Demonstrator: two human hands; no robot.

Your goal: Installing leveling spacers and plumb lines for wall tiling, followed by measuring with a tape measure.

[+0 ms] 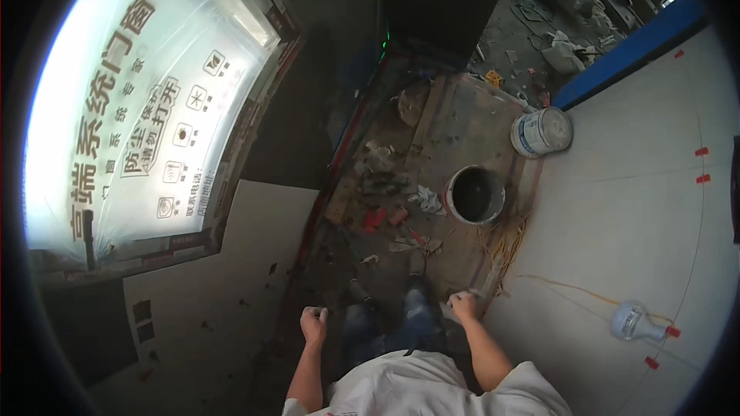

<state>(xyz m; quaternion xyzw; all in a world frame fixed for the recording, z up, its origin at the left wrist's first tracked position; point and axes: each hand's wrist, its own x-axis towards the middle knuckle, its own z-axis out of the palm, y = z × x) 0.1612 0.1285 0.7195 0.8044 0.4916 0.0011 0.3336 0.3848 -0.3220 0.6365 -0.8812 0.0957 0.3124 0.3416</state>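
Note:
My left hand [314, 323] is closed, held out at my left side near the pale wall panel. Whether anything sits inside its curled fingers is too small to make out. On the other side, my right hand [464, 306] is closed around a thin, pale, flat-edged thing [448, 310], mostly hidden by the hand. Farther ahead, an open bucket [476, 195] with dark grey contents stands on the floor. Behind it, against the right wall, a white lidded bucket [541, 132] appears tilted.
Rags [425, 200], red pieces [375, 219] and rubble litter the dirty floor [462, 115]. A yellow cord [505, 250] lies along the right wall, where a light bulb [637, 322] hangs. A plastic-covered window [154, 123] fills the left; a blue post [624, 50] edges the doorway.

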